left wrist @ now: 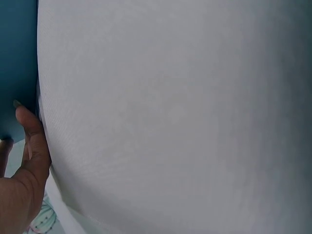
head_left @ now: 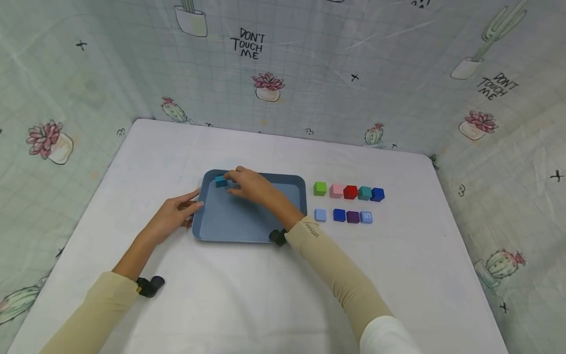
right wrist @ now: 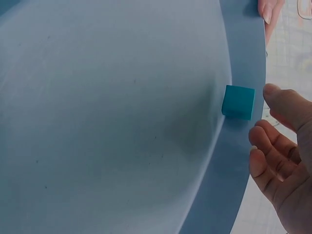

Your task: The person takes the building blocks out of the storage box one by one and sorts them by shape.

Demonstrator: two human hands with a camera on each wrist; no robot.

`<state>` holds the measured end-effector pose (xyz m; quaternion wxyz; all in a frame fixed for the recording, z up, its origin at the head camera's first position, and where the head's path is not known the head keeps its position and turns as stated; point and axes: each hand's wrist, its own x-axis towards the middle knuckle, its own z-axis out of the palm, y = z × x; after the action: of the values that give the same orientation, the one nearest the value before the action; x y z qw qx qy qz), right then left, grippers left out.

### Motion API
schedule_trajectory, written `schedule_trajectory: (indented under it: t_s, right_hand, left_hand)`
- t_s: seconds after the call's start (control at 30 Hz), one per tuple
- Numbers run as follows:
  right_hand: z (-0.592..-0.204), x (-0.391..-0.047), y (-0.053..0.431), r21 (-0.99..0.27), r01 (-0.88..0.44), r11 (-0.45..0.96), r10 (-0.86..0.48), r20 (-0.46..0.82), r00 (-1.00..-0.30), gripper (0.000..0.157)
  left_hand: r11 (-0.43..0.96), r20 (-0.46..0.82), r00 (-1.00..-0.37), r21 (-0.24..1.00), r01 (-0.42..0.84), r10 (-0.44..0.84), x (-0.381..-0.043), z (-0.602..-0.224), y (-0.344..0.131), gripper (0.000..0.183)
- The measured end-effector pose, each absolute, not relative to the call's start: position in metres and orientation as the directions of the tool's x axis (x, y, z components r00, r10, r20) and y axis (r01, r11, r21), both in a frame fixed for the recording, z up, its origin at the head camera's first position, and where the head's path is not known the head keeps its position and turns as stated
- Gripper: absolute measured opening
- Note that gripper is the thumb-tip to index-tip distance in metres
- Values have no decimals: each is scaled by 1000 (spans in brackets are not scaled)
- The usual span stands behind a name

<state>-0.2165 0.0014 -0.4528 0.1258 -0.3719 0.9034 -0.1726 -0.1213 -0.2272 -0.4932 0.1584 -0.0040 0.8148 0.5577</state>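
Note:
A blue-grey rectangular tray (head_left: 239,221) lies on the white-covered table. My left hand (head_left: 170,216) holds its left rim, with the thumb over the edge in the left wrist view. A teal cube (right wrist: 238,102) sits inside the tray by the rim, at the far left corner in the head view. My right hand (head_left: 252,187) hovers over the far part of the tray beside this cube. Its thumb and loosely bent fingers (right wrist: 265,168) are spread apart with nothing between them in the right wrist view.
Right of the tray stand two rows of cubes. The far row has green (head_left: 320,189), pink (head_left: 336,191), red (head_left: 351,192), teal (head_left: 364,193) and blue (head_left: 378,194) ones. Nearer are light blue (head_left: 320,215), blue (head_left: 339,215), purple (head_left: 353,217) and numbered (head_left: 366,217) cubes. Printed cloth surrounds the table.

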Motion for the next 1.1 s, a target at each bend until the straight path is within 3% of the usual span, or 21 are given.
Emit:
schedule_trajectory:
  t_s: [1.1]
  right_hand:
    - [-457, -226, -11, -332, -655, 679, -722, -138, -678, 51]
  left_hand:
    - [369, -296, -940, 904, -218, 171, -124, -490, -228, 64]
